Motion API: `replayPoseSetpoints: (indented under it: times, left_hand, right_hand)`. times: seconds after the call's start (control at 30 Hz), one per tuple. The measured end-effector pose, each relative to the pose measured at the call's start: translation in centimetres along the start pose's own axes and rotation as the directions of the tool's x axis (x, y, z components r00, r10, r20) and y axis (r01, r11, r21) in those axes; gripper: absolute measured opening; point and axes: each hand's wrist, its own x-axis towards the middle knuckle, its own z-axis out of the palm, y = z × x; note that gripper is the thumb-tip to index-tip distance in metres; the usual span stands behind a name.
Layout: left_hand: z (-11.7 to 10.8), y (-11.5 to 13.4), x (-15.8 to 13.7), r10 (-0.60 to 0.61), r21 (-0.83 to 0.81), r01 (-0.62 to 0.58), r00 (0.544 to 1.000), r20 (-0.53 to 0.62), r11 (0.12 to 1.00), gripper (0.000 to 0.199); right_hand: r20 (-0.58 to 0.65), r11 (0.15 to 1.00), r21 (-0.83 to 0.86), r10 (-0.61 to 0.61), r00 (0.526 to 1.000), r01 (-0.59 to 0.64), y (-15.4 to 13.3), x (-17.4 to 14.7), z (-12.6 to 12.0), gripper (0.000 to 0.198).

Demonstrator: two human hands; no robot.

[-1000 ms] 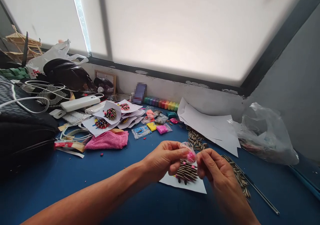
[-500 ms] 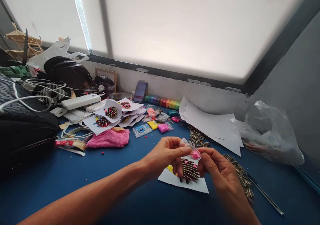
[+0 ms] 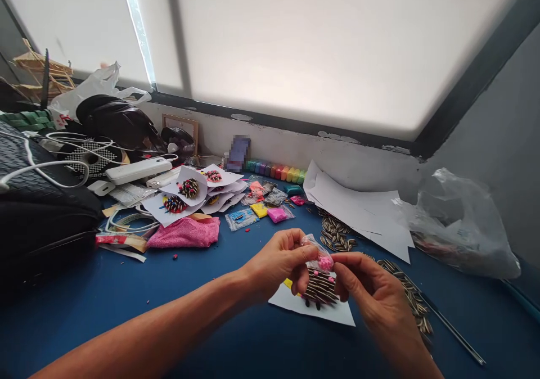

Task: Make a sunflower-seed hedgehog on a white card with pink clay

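Note:
My left hand (image 3: 291,258) pinches a small clear plastic packet (image 3: 313,245) between thumb and fingers. Inside its right end sits a lump of pink modelling clay (image 3: 324,263). At that end, my right hand (image 3: 373,289) has thumb and forefinger closed together, their tips against the packet's edge; whatever lies between them is too small to make out. Below both hands, a hedgehog-like figure of striped sunflower seeds (image 3: 320,287) with yellow clay and pink dots lies on a white paper sheet (image 3: 337,315). My fingers partly cover it.
Loose sunflower seeds (image 3: 335,234) and metal tweezers-like rods (image 3: 458,334) lie nearby. Colored clay packets (image 3: 278,215), finished seed pictures (image 3: 188,190) and a pink cloth (image 3: 185,233) are to the left. White sheets (image 3: 358,204) and a plastic bag (image 3: 464,238) stand at the right.
The packet and its pink lump have shifted slightly left relative to my right hand. My right fingertips now sit at the lump's outer edge, a little farther from my left hand.

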Motion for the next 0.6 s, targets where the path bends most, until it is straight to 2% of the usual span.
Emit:
replayPoseSetpoints:
  times: [0.2, 0.3, 0.4, 0.5, 0.6]
  left_hand:
    - [0.16, 0.03, -0.08, -0.055, -0.013, 0.056, 0.997, 0.050, 0.998, 0.040]
    - [0.08, -0.06, 0.08, -0.024, -0.019, 0.024, 1.000, 0.007, 1.000, 0.039]
    - [-0.15, -0.16, 0.32, 0.008, -0.007, -0.008, 0.999, -0.046, 1.000, 0.038]
    - [-0.27, -0.27, 0.49, 0.002, -0.008, -0.002, 0.997, -0.076, 1.000, 0.037]
    - [-0.23, -0.41, 0.48, -0.005, -0.043, 0.001, 0.997, -0.076, 0.999, 0.039]
  right_hand:
    - [-0.008, 0.997, -0.065, -0.042, 0.999, 0.042, 0.60, -0.07, -0.42, 0.036]
    - [0.018, 0.994, -0.088, -0.061, 0.998, 0.063, 0.69, -0.16, -0.56, 0.036]
    - [0.093, 0.997, -0.069, -0.037, 0.995, 0.043, 0.59, -0.10, -0.45, 0.033]
    - [0.156, 1.000, -0.010, -0.003, 0.988, 0.004, 0.65, -0.05, -0.27, 0.029]
    - [0.168, 1.000, 0.003, -0.013, 0.986, 0.012, 0.88, -0.13, -0.27, 0.027]
